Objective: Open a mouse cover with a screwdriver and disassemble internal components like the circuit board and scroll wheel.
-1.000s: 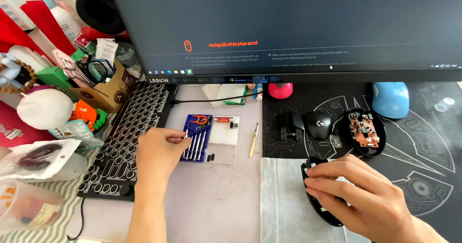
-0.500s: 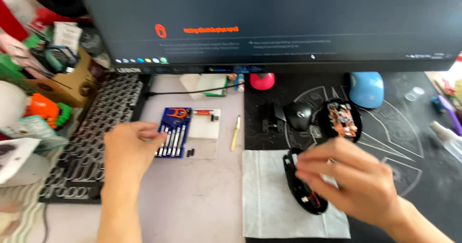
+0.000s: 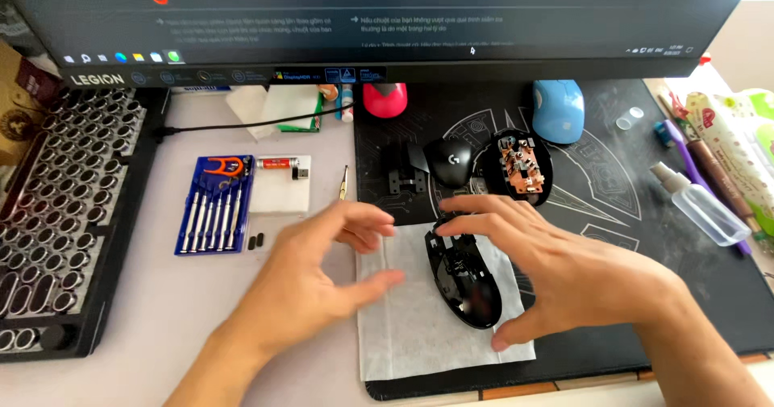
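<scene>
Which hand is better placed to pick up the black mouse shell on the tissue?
Right, probably. The right hand already arches over the black mouse shell, fingertips at its top and thumb by its lower edge. The left hand hovers open beside it, over the white tissue.

left hand (image 3: pixel 310 282) moved from screwdriver set (image 3: pixel 214 204) toward mouse shell (image 3: pixel 463 278)

Both hands bare: left (image 3: pixel 310 282), right (image 3: pixel 568 266). Forearms uncovered, no sleeves, rings or watch visible.
</scene>
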